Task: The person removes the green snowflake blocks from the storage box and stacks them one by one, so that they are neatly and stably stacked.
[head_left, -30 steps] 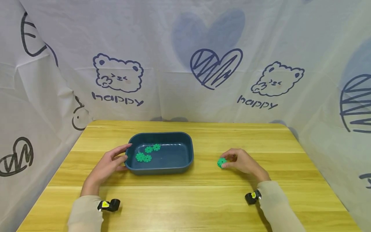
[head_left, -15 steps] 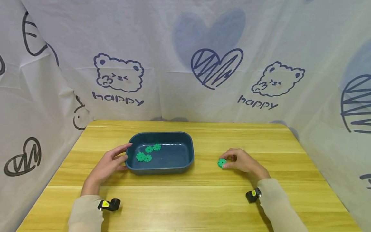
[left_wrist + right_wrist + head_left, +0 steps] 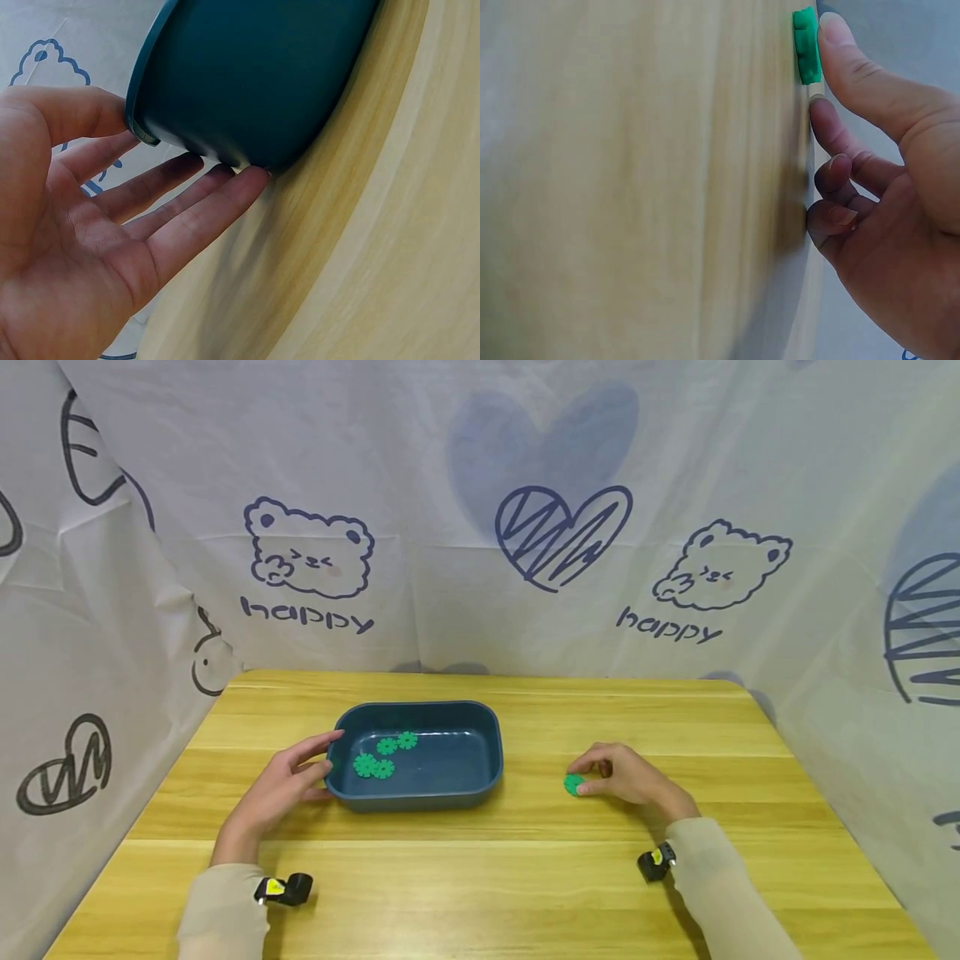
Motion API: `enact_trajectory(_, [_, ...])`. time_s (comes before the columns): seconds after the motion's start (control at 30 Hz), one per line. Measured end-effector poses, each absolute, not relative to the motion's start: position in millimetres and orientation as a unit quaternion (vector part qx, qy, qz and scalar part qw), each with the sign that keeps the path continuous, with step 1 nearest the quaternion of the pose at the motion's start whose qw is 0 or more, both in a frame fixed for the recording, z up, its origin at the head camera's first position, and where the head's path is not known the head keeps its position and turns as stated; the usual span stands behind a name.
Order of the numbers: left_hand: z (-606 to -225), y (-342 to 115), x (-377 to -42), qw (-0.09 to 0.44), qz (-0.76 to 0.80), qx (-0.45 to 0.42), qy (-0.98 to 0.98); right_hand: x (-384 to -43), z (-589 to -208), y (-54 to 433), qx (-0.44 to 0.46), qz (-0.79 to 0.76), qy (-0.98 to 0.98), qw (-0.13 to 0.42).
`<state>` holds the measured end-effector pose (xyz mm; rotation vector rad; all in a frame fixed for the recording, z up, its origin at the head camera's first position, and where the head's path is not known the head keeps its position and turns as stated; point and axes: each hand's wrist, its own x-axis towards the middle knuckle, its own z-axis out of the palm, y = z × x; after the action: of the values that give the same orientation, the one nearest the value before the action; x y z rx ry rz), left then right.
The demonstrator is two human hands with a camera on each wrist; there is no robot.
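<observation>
In the head view my left hand is at the left end of a dark blue plastic tray. The left wrist view has its thumb at the tray's rim, while straight fingers touch the outside wall. Several green notched building discs lie in the left part of the tray, some overlapping. To the right of the tray, my right hand pinches another green disc low over the table between thumb and forefinger. In the right wrist view this disc appears edge-on beside the thumb; the forefinger is hidden there.
Both hands work over a wood-grain table. White cloth printed with bears and hearts hangs behind it and along the sides. Each wrist carries a small black camera.
The disc in my right hand has tilted and sunk slightly, so its face shows less plainly now. My left hand and the tray keep their places; the head view has shifted a little.
</observation>
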<state>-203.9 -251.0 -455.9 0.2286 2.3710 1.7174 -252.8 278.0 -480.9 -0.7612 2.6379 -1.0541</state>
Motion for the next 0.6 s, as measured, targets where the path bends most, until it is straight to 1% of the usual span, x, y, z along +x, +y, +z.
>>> enact_trajectory(0.6, [-455.5,-250.8,-203.6,0.105,0.585,0.075,0.801,-249.9,-477.4,276.9,-0.249,-0.335,0.901,0.121])
